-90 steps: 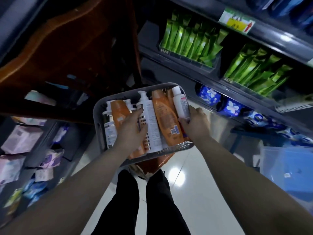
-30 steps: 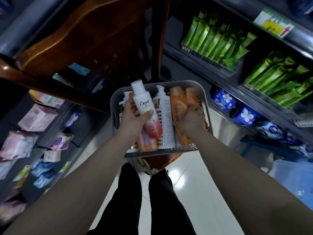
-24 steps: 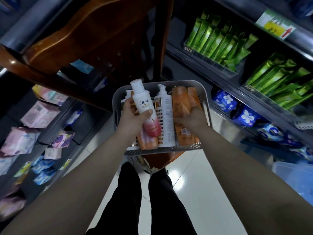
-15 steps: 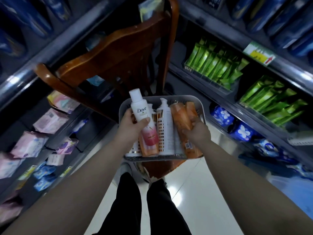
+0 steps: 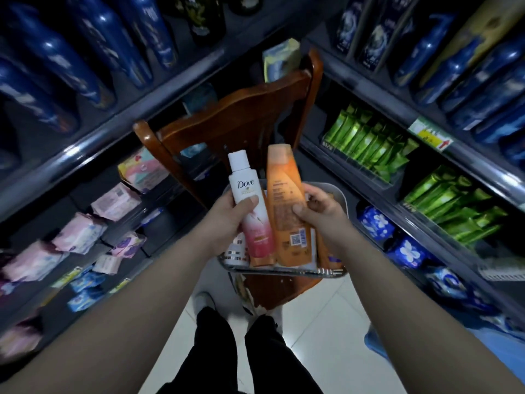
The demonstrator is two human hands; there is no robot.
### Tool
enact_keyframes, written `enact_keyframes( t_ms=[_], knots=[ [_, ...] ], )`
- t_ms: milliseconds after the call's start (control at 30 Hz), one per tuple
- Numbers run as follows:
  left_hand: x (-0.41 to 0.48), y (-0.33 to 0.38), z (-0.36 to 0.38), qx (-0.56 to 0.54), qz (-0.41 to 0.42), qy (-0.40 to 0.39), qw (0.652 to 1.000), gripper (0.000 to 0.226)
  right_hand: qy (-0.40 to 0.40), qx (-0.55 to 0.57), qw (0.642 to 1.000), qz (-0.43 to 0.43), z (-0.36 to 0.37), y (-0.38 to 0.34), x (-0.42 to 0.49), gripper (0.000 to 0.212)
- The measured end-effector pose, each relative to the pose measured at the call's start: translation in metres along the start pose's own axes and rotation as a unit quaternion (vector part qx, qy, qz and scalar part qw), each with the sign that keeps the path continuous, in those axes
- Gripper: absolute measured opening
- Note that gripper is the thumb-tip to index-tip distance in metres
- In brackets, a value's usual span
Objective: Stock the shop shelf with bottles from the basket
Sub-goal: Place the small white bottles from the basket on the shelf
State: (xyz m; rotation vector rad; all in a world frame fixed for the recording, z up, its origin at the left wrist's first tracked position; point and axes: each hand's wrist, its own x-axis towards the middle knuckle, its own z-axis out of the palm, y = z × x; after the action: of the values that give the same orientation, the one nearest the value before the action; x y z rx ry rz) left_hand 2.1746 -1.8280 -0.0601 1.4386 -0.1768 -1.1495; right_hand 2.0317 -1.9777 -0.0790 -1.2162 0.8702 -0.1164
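Observation:
My left hand point(image 5: 227, 220) grips a white and pink Dove bottle point(image 5: 250, 206), held upright above the grey basket point(image 5: 339, 194). Beside it, my right hand point(image 5: 318, 211) holds an orange bottle point(image 5: 287, 206), also raised, its cap end up. The two bottles nearly touch. The basket rests on a wooden chair point(image 5: 241, 123) in front of me, and more bottles lie in it, mostly hidden behind the two lifted ones. Shop shelves point(image 5: 426, 120) run along both sides.
Blue bottles point(image 5: 483, 69) fill the upper shelves left and right. Green tubes point(image 5: 369, 140) and blue flowered packs point(image 5: 375, 223) line the right shelves. Pink and white packs point(image 5: 76, 237) sit on the left shelves. My legs stand on white floor tiles point(image 5: 326, 336); a blue bin point(image 5: 505, 356) is at lower right.
My right hand has lifted the orange bottle out of the basket. The left hand has raised the Dove bottle higher. My view has tilted up, showing the upper shelves.

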Motion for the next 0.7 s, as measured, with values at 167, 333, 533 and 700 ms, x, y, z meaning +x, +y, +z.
enact_keyframes(
  t_ms=[167, 333, 533, 700],
  knots=[
    [-0.036, 0.041, -0.021, -0.053, 0.054, 0.004, 0.997, 0.017, -0.053, -0.069, 0.993, -0.084, 0.046, -0.043, -0.011, 0.046],
    [-0.084, 0.07, -0.06, -0.101, 0.117, 0.04, 0.987, 0.029, -0.102, -0.187, 0.965, -0.152, 0.113, -0.079, -0.027, 0.063],
    [-0.161, 0.1, -0.122, -0.089, 0.157, 0.053, 0.982, 0.051, -0.19, -0.216, 0.944, -0.164, 0.196, -0.108, -0.056, 0.098],
    [-0.237, 0.111, -0.184, -0.053, 0.194, 0.125, 0.971, 0.029, -0.255, -0.096, 0.955, -0.117, 0.267, -0.126, -0.097, 0.075]
  ],
)
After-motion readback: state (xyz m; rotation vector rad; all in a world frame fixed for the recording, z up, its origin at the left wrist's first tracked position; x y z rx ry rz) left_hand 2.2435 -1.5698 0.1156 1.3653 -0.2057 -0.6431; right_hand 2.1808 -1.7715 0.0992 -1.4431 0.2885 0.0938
